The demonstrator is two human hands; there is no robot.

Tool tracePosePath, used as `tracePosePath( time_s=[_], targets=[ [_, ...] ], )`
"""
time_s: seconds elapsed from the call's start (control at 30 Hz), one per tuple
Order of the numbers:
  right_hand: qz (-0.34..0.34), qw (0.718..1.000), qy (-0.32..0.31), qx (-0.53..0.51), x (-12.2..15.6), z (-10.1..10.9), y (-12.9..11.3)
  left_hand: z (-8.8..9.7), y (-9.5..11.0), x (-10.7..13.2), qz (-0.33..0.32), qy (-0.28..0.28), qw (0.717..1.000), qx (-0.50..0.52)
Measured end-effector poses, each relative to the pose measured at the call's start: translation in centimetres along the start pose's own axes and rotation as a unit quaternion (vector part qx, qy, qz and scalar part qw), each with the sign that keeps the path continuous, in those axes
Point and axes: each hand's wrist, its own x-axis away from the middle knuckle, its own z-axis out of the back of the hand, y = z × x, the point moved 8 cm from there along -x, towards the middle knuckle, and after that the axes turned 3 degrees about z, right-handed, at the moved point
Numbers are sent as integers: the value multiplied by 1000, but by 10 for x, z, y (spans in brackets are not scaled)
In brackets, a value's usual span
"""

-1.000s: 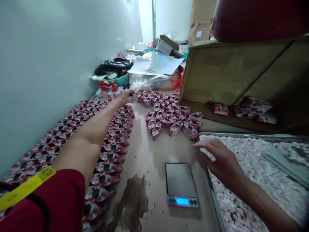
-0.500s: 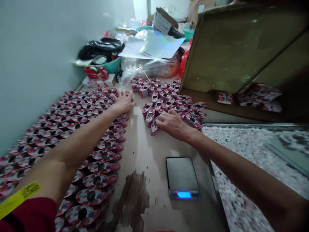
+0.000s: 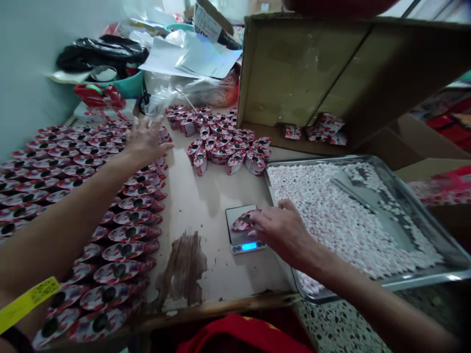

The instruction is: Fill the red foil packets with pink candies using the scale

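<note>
My right hand (image 3: pixel 281 229) grips a small red-and-white printed pouch (image 3: pixel 242 221) by its right end, on the plate of a small digital scale (image 3: pixel 235 239) with a lit blue display. The pouch's top gapes open. My left hand (image 3: pixel 144 141) has its fingers spread over the far right edge of a big block of similar upright pouches (image 3: pixel 127 251), packed in rows with dark oval mouths. Whether its fingertips touch any is unclear. A looser cluster of pouches (image 3: pixel 221 142) stands in the middle, beyond the scale.
A metal tray (image 3: pixel 371 159) of small whitish pieces lies on the right, with a flat scraper-like strip (image 3: pixel 353 195) in it. Behind it, a cardboard box (image 3: pixel 283 73) lies on its side with several packets inside. Papers (image 3: pixel 206 54), bags and a teal basin (image 3: pixel 130 86) crowd the back.
My right hand has come from the pouch cluster to the scale, bringing one pouch. My left hand stays spread near the block's far edge. The view has swung right and down.
</note>
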Motion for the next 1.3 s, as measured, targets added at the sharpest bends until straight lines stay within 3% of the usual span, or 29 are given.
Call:
tracePosePath(
  time_s=[0.07,0.13,0.23,0.33,0.4,0.47,0.53,0.6,0.7,0.77,0.9,1.0,1.17,1.23,1.3],
  targets=[
    [-61,997,31,-35,23,11,18,27,27,41,-74,11,996,-42],
    [-127,990,38,-53,64,16,44,48,49,97,-154,16,985,-77],
    [-174,984,-33,-16,140,-7,81,56,66,189,-222,8,972,-82],
    [-177,980,-91,24,186,-42,103,31,75,264,-218,-39,973,-67],
    [-152,983,-88,46,184,-55,106,4,85,297,-204,-77,975,-45],
    [-110,990,-74,56,163,-57,103,-19,101,318,-185,-103,977,-19],
    [-83,993,-72,45,138,-54,104,-32,116,327,-161,-106,981,1],
    [-98,992,-81,4,119,-51,114,-37,127,330,-138,-91,986,19],
    [-164,968,-95,-167,109,-52,139,-36,124,329,-105,-67,991,48],
    [-239,908,-76,-335,114,-55,156,-34,111,327,-73,-58,993,79],
    [-364,731,14,-578,134,-57,178,-41,93,320,-25,-89,974,205],
    [-374,664,48,-646,143,-54,176,-53,100,309,-17,-109,956,272],
    [-390,627,56,-672,142,-54,150,-63,126,286,4,-74,956,282],
    [-369,648,44,-665,130,-53,139,-64,135,280,3,-50,958,281],
    [-347,691,38,-633,118,-48,136,-68,143,278,-4,-36,961,275]
  ],
)
